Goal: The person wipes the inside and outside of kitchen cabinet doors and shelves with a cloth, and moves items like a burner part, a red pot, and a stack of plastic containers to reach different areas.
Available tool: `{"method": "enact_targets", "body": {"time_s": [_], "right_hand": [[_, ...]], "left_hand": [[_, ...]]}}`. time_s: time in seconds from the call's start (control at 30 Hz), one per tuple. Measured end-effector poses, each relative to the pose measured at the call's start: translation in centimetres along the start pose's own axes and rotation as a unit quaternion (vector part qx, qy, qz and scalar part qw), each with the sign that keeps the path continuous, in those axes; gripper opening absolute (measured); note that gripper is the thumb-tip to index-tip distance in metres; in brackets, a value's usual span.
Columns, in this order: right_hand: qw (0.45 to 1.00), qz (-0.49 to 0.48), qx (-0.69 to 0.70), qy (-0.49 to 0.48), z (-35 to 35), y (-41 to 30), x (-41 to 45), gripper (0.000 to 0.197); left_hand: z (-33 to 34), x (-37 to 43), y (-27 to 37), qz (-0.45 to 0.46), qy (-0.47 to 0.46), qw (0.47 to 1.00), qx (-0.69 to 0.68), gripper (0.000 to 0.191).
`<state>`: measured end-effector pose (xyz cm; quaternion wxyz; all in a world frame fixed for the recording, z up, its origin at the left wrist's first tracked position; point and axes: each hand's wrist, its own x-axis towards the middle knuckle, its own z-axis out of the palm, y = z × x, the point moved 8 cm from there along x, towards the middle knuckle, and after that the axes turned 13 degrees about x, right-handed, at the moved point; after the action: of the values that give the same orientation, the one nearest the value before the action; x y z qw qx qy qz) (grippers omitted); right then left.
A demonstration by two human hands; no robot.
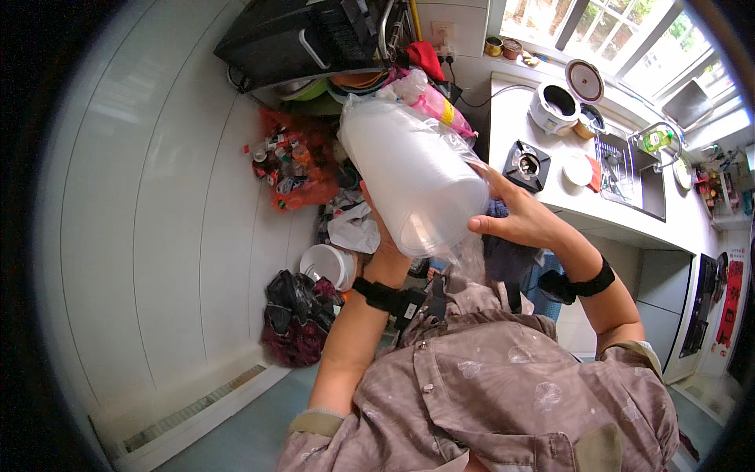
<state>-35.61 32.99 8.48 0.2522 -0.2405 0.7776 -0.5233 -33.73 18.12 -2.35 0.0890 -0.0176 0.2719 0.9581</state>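
A long stack of nested, translucent plastic tubs (413, 171) in a clear plastic bag is held up in front of me, tilted, its round end toward my chest. My left hand (383, 227) supports it along the left side and underneath, and most of its fingers are hidden behind the stack. On the other side, my right hand (513, 212) grips the stack near its closer end, the thumb apart from the fingers. Loose clear film (469, 256) hangs from that end.
Beyond the stack stands a black microwave oven (301, 41), with a pink plastic package (442, 109) below it. An orange bag of bottles (301, 159), a white bucket (327, 265) and dark bags (298, 318) lie left. A counter (507, 124) holds a rice cooker (554, 106) and gas burner (527, 165).
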Motion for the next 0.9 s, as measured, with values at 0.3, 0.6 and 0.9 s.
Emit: {"method": "enact_targets", "body": {"time_s": [0.3,0.6,0.9], "right_hand": [[0.973,-0.007,0.229,0.011,1.1,6.3,-1.6,0.061],[0.920,0.056,0.364,0.131,-2.9,15.8,-6.2,0.041],[0.914,0.119,0.334,0.195,-6.2,20.3,-9.0,0.049]], "left_hand": [[-0.6,0.3,-2.3,-0.041,0.038,0.994,0.094,0.087],[1.6,4.7,-10.6,-0.183,-0.039,0.981,0.042,0.076],[0.6,7.3,-16.7,-0.258,0.006,0.961,0.101,0.072]]}}
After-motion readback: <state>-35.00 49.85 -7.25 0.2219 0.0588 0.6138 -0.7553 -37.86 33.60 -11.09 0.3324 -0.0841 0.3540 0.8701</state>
